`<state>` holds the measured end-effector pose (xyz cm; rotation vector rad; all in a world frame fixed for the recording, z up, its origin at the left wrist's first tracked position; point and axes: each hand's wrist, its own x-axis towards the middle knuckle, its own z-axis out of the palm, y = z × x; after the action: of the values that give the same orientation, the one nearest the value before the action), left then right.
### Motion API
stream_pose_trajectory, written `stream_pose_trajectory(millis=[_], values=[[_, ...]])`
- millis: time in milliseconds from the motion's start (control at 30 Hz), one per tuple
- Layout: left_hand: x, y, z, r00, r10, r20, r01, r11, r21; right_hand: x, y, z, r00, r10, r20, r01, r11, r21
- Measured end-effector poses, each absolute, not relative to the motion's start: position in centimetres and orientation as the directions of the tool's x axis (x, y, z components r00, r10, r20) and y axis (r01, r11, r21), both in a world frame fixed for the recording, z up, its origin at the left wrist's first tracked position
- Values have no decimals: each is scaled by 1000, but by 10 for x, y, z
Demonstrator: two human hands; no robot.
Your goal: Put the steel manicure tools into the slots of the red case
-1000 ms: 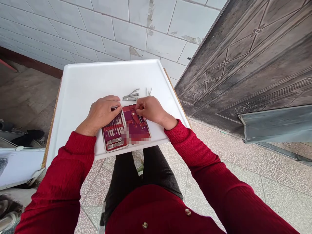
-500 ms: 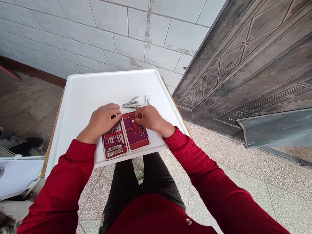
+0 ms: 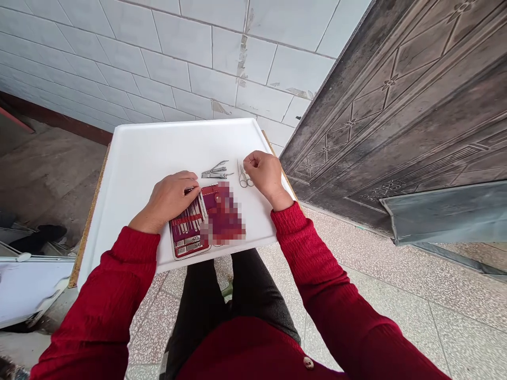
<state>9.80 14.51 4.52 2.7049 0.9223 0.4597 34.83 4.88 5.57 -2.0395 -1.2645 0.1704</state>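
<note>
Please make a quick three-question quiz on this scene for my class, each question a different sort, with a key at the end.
1. Multiple choice. Which hand is nearer the scissors?
A. The left hand
B. The right hand

2. True or false: the manicure case is shut.

3. Fill in the blank: two nail clippers lie in the half of the case on the person's own ____ side.

Key:
1. B; the scissors lie right beside that hand.
2. False; the case lies open, with the left hand at the far end of one half.
3. left
</note>
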Motion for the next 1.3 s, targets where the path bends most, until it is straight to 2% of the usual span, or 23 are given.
stream_pose_trajectory(millis=[200, 733, 1300], values=[[97, 144, 47, 751, 619, 229, 536, -775, 335, 352, 52, 54, 556, 804, 211, 754, -381, -534], [98, 141, 49, 751, 620, 229, 549, -778, 306, 344, 59, 44, 514, 855, 67, 815, -462, -348], [98, 146, 44, 770, 595, 230, 524, -796, 301, 339, 58, 44, 455, 888, 65, 835, -400, -377]])
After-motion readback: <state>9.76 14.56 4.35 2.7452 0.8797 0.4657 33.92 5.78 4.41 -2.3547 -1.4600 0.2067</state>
